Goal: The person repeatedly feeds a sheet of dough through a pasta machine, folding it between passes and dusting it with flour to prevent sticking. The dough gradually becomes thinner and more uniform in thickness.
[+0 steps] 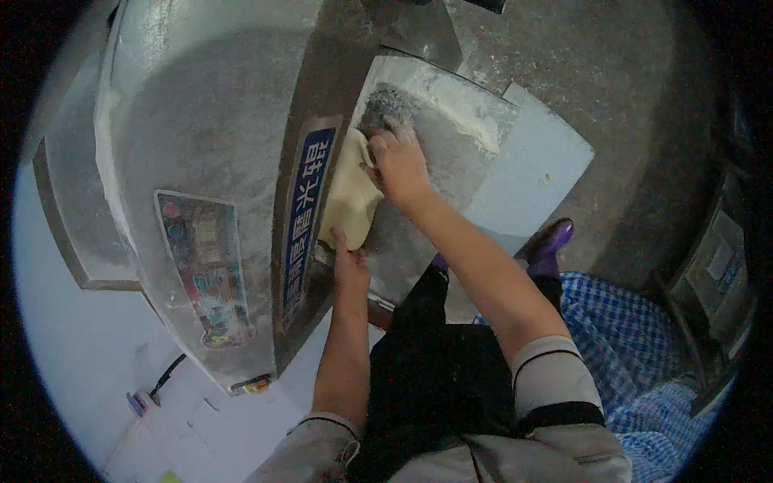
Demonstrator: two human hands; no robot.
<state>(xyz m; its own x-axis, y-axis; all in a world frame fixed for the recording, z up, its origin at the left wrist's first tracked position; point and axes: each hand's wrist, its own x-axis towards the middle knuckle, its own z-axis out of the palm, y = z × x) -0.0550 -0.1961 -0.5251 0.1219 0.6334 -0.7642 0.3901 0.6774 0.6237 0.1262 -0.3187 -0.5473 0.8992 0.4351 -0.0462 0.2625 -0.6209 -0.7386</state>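
A thick, pale sheet of dough point(353, 193) lies along the front of a metal dough-rolling machine point(205, 121), on its floury metal tray point(447, 163). My left hand point(350, 259) grips the sheet's near end, thumb on top and fingers beneath. At the far right edge, my right hand point(398, 160) has hold of the dough, which folds up beside its fingers. Part of the sheet's left side is hidden under the machine's front panel, so the rollers cannot be seen.
Loose flour point(465, 118) is heaped along the tray's far side. A pale board point(531, 163) juts out at the right. Blue checked cloth point(628, 326) hangs or lies by my right side. A dark-framed object point(712, 278) stands at far right. A plug with a black cord point(142, 401) is at lower left.
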